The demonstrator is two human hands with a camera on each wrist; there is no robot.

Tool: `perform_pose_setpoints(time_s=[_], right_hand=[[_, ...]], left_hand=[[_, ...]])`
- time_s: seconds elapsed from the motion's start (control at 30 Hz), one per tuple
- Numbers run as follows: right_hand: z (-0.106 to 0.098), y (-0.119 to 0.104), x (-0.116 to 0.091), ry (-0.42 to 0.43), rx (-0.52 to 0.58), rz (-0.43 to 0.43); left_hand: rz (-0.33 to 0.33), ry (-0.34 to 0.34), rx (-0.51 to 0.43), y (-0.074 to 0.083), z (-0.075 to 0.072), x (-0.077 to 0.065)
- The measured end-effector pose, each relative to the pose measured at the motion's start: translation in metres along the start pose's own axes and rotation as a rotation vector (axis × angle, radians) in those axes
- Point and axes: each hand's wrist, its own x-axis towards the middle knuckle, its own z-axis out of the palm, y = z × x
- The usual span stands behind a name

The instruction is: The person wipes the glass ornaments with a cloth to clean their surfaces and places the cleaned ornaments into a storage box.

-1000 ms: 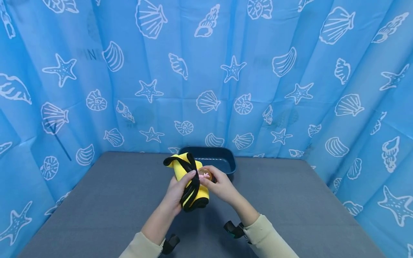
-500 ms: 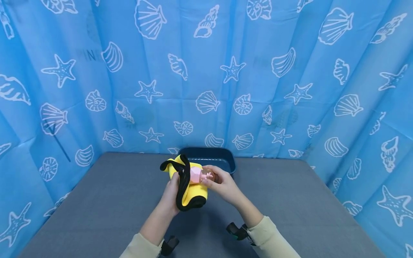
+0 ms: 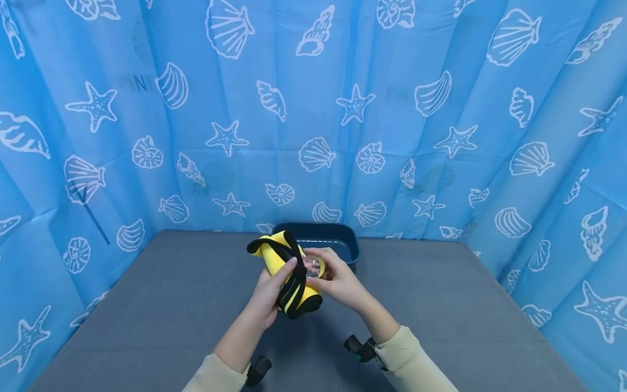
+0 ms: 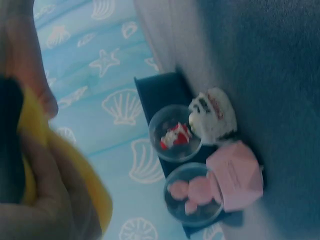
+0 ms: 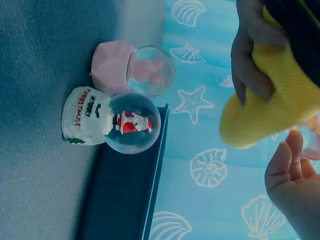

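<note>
My left hand (image 3: pixel 266 296) grips a yellow cleaning cloth (image 3: pixel 273 261) with a black border, its thumb on the folded edge. The cloth is wrapped round the base of a snow globe (image 3: pixel 314 267), whose clear dome shows a pink figure. My right hand (image 3: pixel 343 280) holds that dome between thumb and fingers. The globe's base is hidden in the cloth. Both hands are above the table. In the left wrist view, the left fingers (image 4: pixel 47 180) curl over the cloth; in the right wrist view, the right hand (image 5: pixel 292 172) is at the lower right.
A dark blue tray (image 3: pixel 325 242) stands at the table's back edge. In front of it are a pink-based snow globe (image 5: pixel 112 67) and a white-based one (image 5: pixel 85 115) with a Santa figure, both hidden in the head view. A shell-patterned curtain (image 3: pixel 313 109) surrounds the table (image 3: pixel 441 316).
The cloth was opened to show the snow globe's pink base half a second ago, and is now folded over it again. The left thumb is back on the black edge. The right hand stays at the dome.
</note>
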Motion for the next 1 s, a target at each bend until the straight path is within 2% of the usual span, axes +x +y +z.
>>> perform_pose_setpoints(time_s=[0.17, 0.33, 0.53, 0.63, 0.77, 0.9, 1.0], right_hand=[[0.001, -0.004, 0.0, -0.041, 0.051, 0.058], [0.002, -0.008, 0.001, -0.004, -0.006, 0.112], [0.005, -0.007, 0.001, 0.047, -0.02, 0.154], [0.005, -0.007, 0.0, 0.058, 0.005, 0.139], [0.003, -0.006, -0.002, 0.065, 0.051, 0.117], [0.0, -0.003, -0.003, 0.098, 0.049, 0.08], [-0.002, -0.002, -0.004, 0.112, 0.027, 0.02]], left_hand=[[0.056, 0.043, -0.035, -0.005, 0.003, 0.002], [0.085, 0.037, -0.043, -0.008, 0.004, 0.002], [0.08, 0.043, -0.012, -0.01, 0.004, 0.002], [0.08, 0.036, -0.015, -0.011, 0.0, 0.003], [0.033, 0.057, -0.045, -0.011, -0.007, 0.003], [-0.025, 0.086, -0.092, -0.007, -0.013, 0.003], [-0.032, 0.069, -0.1, -0.003, -0.013, 0.001]])
